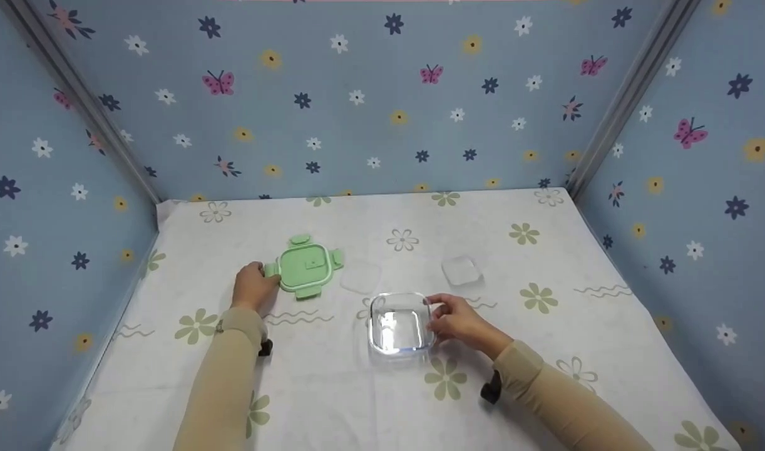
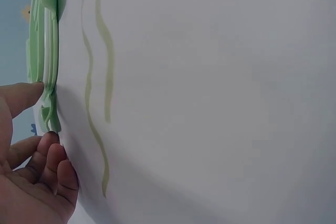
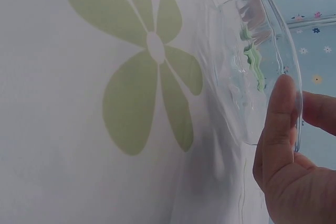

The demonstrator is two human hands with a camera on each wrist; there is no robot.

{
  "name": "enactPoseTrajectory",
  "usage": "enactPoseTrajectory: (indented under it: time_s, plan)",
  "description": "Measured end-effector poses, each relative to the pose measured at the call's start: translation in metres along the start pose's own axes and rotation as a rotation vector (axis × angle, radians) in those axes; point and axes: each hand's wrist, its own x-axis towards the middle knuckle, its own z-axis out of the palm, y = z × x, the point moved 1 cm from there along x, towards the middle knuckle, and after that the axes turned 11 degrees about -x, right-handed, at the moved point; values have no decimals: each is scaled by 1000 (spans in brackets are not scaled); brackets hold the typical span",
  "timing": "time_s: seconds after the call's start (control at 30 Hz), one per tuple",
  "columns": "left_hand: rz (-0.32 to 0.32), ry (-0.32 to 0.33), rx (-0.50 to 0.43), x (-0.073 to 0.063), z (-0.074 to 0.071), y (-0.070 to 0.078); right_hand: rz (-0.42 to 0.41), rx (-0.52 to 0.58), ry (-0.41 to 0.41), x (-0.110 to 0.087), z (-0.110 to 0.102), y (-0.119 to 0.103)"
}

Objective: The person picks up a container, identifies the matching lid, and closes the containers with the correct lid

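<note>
A green square snap lid [image 1: 305, 266] with a flap on each side lies on the cloth, left of centre. My left hand [image 1: 254, 287] pinches it at its left flap; in the left wrist view the thumb is on the lid's edge [image 2: 51, 51] and the fingertips are at the flap. A clear square glass container [image 1: 401, 324] is right of the lid and nearer to me. With thumb and fingers my right hand [image 1: 462, 322] grips the container's right wall by the rim. The right wrist view shows this glass container [image 3: 247, 66] tilted, its base close to the cloth.
Between lid and container lies a faint clear rounded square [image 1: 360, 277]; its kind is hard to tell. A smaller clear square piece [image 1: 462, 271] lies farther right. The white flowered cloth [image 1: 332, 401] covers the table, with blue patterned walls [image 1: 370, 144] on three sides.
</note>
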Motion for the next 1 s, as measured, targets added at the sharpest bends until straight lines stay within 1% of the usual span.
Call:
enactPoseTrajectory:
  time_s: [0.27,0.5,0.6,0.7,0.87,1.0]
  plan:
    - [-31,-20,-38,1,-1,4,-7,-16,1,0,-1,-1]
    - [-62,-42,-97,-1,-1,6,-2,-23,4,-1,0,-1]
    - [-86,-37,-132,-1,-1,6,1,-24,4,-1,0,-1]
    - [-101,-29,-186,0,0,8,1,-10,1,-1,0,-1]
    - [-98,-17,-258,2,2,13,-1,9,1,-2,0,-1]
    - [-75,-24,-271,1,4,17,4,6,1,-2,0,-2]
